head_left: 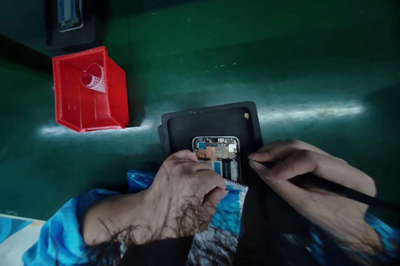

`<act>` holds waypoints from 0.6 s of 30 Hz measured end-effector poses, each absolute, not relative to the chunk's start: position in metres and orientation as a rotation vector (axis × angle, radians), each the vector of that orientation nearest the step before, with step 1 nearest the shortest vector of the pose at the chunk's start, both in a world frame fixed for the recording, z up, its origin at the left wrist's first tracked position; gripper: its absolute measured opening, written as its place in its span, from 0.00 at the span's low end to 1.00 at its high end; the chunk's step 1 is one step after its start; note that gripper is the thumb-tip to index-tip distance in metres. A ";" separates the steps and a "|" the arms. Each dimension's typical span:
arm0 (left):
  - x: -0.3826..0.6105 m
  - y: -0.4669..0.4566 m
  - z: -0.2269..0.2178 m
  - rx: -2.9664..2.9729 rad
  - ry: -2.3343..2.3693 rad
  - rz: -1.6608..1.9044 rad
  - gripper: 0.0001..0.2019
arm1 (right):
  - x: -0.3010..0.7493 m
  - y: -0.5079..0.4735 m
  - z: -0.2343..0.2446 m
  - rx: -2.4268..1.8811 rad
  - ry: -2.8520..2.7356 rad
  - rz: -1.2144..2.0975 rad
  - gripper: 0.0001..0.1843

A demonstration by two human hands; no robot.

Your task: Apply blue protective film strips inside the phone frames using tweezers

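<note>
An opened smartphone [220, 151] lies in a black tray [212, 109], its circuit board and blue strips showing. My left hand [184, 195] rests over the phone's lower left part and hides it. Between its thumb and finger is pinched the edge of a blue and white strip [229, 207] with a dotted border, which hangs toward me across the phone's bottom end. To the right of the phone, my right hand [306, 174] is closed around a slim black tool [343, 191], held like a pen. The tool's tip is hidden by the fingers or too dark to make out.
A red bin [117, 91] stands at the left with a curled white perforated sheet [95, 78] inside. Behind it, a second opened smartphone [70, 1] lies in another black tray [51, 28]. A small pale scrap [246, 116] sits in the near tray's corner. The table [250, 49] is green.
</note>
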State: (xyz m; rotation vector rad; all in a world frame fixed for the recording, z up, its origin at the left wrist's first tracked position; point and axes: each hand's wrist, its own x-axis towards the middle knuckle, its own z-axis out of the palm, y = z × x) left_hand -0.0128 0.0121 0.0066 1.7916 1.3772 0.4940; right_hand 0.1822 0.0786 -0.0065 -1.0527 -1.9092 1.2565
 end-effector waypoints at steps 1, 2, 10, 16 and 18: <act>-0.013 0.012 0.007 1.796 1.374 0.493 0.03 | 0.184 0.079 -0.006 -1.025 -1.951 1.258 0.11; -0.013 0.012 0.007 1.801 1.370 0.489 0.03 | 0.186 0.079 -0.007 -1.009 -1.990 1.262 0.11; -0.012 0.012 0.006 1.787 1.387 0.510 0.02 | 0.188 0.079 -0.009 -0.917 -2.036 1.150 0.13; -0.013 0.010 0.005 1.839 1.392 0.529 0.01 | 0.187 0.079 -0.010 -0.927 -2.017 1.191 0.12; -0.013 0.010 0.005 1.834 1.392 0.514 0.01 | 0.188 0.079 -0.011 -0.926 -2.048 1.192 0.12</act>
